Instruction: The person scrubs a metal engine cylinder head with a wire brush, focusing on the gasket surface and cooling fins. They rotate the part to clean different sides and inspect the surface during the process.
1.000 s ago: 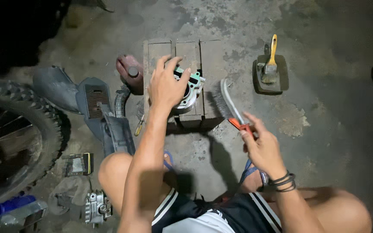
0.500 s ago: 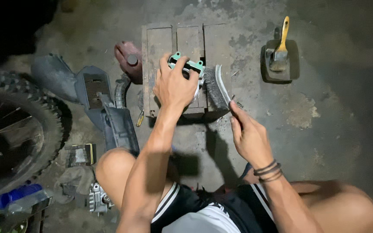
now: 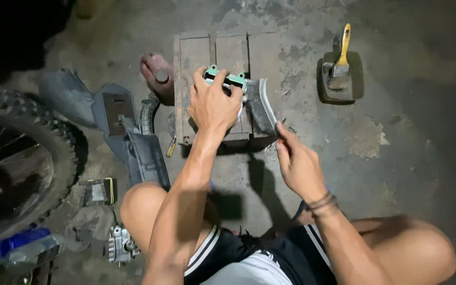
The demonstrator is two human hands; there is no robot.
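My left hand (image 3: 213, 104) presses down on a round metal part with green-edged pieces (image 3: 227, 79), holding it on a low wooden block (image 3: 196, 53). My right hand (image 3: 296, 161) grips the handle of a wire brush (image 3: 261, 107). The bristle head of the brush rests against the right side of the metal part. Both arms reach forward from my knees over the concrete floor.
A paint brush with a yellow handle (image 3: 341, 55) lies in a dark square tray (image 3: 354, 87) at the right. A knobby motorcycle tyre (image 3: 32, 142) and grey plastic fairing pieces (image 3: 117, 121) lie at the left, with a reddish canister (image 3: 157, 76) and small engine parts (image 3: 120, 245).
My right hand has brought the wire brush up from the floor side to the block, against the metal part. My left hand has stayed on the part.
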